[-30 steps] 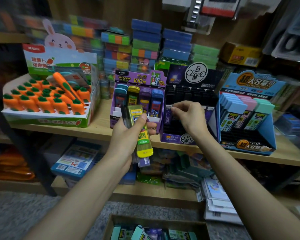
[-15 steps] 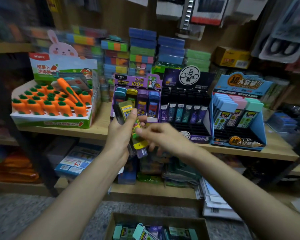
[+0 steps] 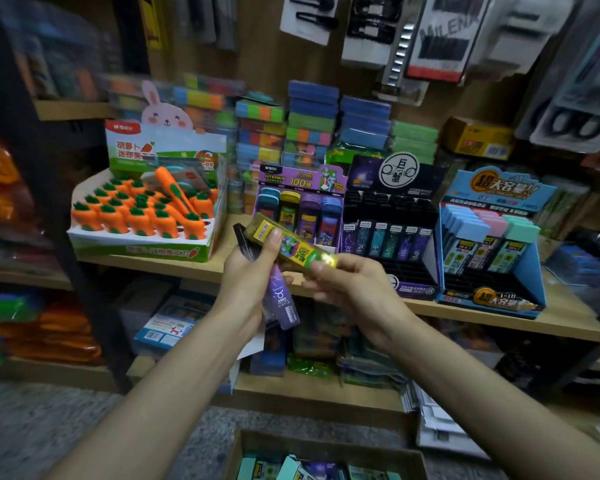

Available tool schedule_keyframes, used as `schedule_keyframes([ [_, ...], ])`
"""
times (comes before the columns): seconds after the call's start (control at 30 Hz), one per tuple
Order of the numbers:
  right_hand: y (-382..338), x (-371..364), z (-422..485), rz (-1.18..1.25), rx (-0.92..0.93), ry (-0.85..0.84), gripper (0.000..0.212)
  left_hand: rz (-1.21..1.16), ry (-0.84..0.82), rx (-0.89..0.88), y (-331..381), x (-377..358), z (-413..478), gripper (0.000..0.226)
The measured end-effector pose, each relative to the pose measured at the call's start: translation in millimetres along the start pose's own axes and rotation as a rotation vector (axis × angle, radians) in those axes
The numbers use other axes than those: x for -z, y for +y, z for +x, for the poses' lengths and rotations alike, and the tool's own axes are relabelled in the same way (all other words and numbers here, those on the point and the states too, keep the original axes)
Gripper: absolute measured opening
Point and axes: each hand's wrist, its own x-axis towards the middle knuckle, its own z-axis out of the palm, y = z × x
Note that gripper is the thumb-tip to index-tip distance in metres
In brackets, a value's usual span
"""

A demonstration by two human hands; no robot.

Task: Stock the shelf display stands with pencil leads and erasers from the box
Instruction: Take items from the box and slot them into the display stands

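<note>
Between the hands, in front of the shelf (image 3: 160, 263): one yellow lead case (image 3: 293, 247), tilted, its upper end under the left hand's (image 3: 248, 289) thumb, its lower end pinched by the right hand (image 3: 355, 289). Left hand also grips a purple lead case (image 3: 283, 301) pointing down and a dark case (image 3: 242, 240) behind. Beyond the hands on the shelf: purple display stand (image 3: 302, 202), black display stand (image 3: 392, 220), blue stand (image 3: 492, 237); below the hands, cardboard box (image 3: 326, 460) of stock.

The purple display stand (image 3: 300, 180) reads "100"; the hanging card (image 3: 444, 32) reads "MILENA"; the purple lead case (image 3: 282, 299) reads "Taurus"
</note>
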Motion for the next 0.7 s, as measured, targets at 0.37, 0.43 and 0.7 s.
schedule_keyframes([
  [0.37,-65.9,8.3,87.2,-0.371,0.407,0.226,0.007,0.023,0.045,0.021,2.1,17.8,10.2,0.011],
  [0.43,-72.9,12.4,103.8,-0.631,0.493,0.253,0.009,0.033,0.057,0.007,2.0,20.6,11.9,0.01],
  [0.7,-58.4,2.2,127.8,-1.03,0.617,0.227,0.02,0.063,0.067,-0.005,2.3,21.7,13.4,0.011],
])
